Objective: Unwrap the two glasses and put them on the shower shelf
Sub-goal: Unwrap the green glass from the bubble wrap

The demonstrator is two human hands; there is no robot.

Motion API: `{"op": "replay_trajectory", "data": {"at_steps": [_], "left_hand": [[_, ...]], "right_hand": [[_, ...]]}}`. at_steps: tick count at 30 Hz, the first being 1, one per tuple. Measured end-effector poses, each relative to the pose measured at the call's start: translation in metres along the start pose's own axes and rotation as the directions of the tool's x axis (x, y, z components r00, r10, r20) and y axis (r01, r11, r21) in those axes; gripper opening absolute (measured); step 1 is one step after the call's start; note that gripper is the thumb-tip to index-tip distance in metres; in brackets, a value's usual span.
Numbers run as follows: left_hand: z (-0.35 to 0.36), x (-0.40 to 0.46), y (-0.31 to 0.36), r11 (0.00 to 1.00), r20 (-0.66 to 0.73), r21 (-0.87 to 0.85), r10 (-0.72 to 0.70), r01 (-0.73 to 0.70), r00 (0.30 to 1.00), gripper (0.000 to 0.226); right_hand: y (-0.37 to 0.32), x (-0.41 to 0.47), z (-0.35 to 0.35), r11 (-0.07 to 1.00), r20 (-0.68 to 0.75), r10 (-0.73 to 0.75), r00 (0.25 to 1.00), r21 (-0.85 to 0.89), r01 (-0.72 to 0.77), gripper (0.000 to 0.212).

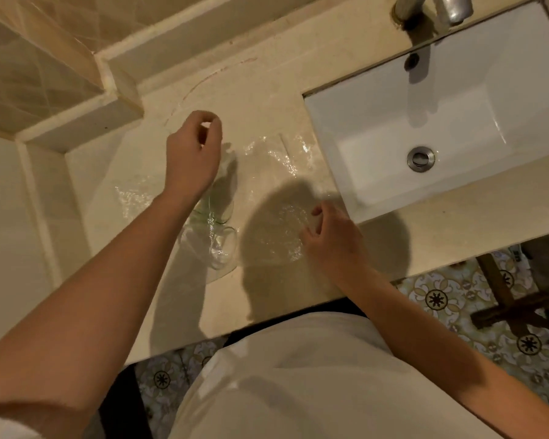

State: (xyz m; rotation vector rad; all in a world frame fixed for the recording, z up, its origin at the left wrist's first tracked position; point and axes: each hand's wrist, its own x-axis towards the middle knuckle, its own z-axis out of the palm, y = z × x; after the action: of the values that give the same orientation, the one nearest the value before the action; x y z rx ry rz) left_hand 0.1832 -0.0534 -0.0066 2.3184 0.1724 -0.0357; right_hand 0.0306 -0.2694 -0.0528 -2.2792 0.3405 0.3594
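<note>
A sheet of clear plastic wrap (278, 158) lies spread over the beige countertop (260, 87). Two clear glasses sit on it, partly hidden by my left forearm: one with a greenish rim (224, 207) and one nearer me (224, 248), touching each other. Whether they stand or lie on their sides is unclear. My left hand (191, 153) is beyond the glasses, its fingertips pinched together at the wrap's far part. My right hand (333, 239) is to the right of the glasses, pinching the wrap near its front right edge.
A white rectangular sink (425, 115) with a metal tap (450, 7) fills the right of the counter. A tiled ledge (76, 125) steps up at the back left. Below the counter's front edge are a patterned floor and a wooden stand (504, 302).
</note>
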Motion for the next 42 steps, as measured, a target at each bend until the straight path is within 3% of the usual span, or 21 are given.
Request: {"op": "replay_trajectory", "data": {"at_steps": [4,8,11,15,19,23,31,37,42], "left_hand": [[-0.060,-0.063,-0.061,0.993,-0.114,0.104,-0.039,0.051,0.993,0.038],[-0.072,-0.105,-0.101,0.967,0.042,0.254,-0.018,0.007,0.999,0.052],[-0.061,-0.111,-0.109,0.937,0.147,0.343,0.021,-0.070,0.989,0.058],[-0.043,-0.116,-0.109,0.919,0.185,0.326,0.169,-0.223,0.968,0.065],[-0.032,-0.118,-0.111,0.923,0.143,0.288,0.222,-0.255,0.964,0.056],[-0.026,-0.114,-0.117,0.905,0.169,0.376,0.142,-0.197,0.975,0.053],[-0.019,-0.109,-0.114,0.915,0.195,0.376,0.078,-0.148,0.978,0.056],[-0.015,-0.112,-0.108,0.986,0.114,0.166,-0.021,0.002,0.993,0.068],[-0.017,-0.110,-0.112,0.981,0.128,0.193,-0.034,0.009,0.991,0.075]], "right_hand": [[-0.045,-0.013,0.021,0.959,0.062,-0.282,0.957,0.001,0.282,0.037],[-0.082,-0.015,0.044,0.914,0.172,-0.399,0.901,-0.002,0.406,0.050],[-0.096,-0.005,0.049,0.897,0.132,-0.433,0.892,-0.028,0.440,0.050],[-0.078,0.005,0.041,0.895,0.109,-0.392,0.913,-0.183,0.406,0.044],[-0.033,0.005,0.027,0.820,0.231,-0.295,0.927,-0.437,0.370,0.020],[0.000,-0.003,0.026,0.720,0.323,-0.248,0.913,-0.569,0.397,0.057],[0.010,-0.005,0.028,0.647,0.360,-0.217,0.908,-0.644,0.409,0.065],[0.010,-0.004,0.028,0.660,0.356,-0.219,0.908,-0.631,0.407,0.066],[0.007,-0.003,0.028,0.677,0.361,-0.216,0.907,-0.614,0.405,0.065]]}}
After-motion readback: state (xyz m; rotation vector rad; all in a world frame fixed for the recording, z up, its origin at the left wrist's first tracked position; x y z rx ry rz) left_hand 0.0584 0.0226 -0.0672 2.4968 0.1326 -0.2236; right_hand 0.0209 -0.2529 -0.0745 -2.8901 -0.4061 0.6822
